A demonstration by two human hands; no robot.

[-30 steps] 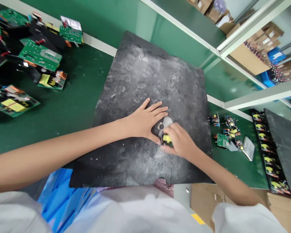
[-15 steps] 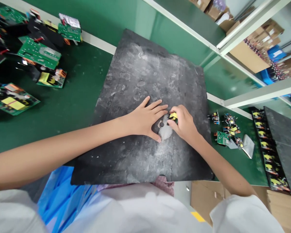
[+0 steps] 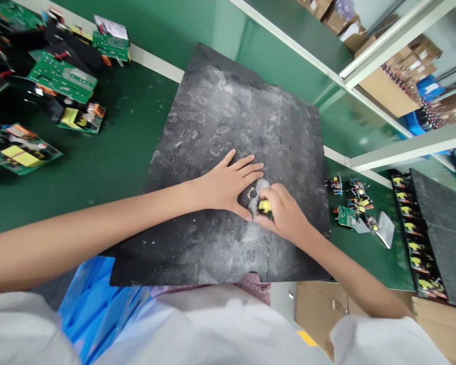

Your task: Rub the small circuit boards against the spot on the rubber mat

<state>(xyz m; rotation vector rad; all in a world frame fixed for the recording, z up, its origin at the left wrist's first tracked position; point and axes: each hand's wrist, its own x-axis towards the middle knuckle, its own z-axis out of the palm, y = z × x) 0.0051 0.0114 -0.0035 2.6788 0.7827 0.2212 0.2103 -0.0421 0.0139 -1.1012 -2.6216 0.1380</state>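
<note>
Back toward the person slides the right hand [image 3: 285,213], off the far edge of the pale rubbed patch where it was half a second ago, fingers pinched shut on a small yellow-topped component [image 3: 265,207] pressed to the scuffed black rubber mat [image 3: 228,116]. Just beyond, the left hand [image 3: 228,185] lies spread flat, bracing the mat. Farther left, green circuit boards [image 3: 63,76] lie scattered.
</note>
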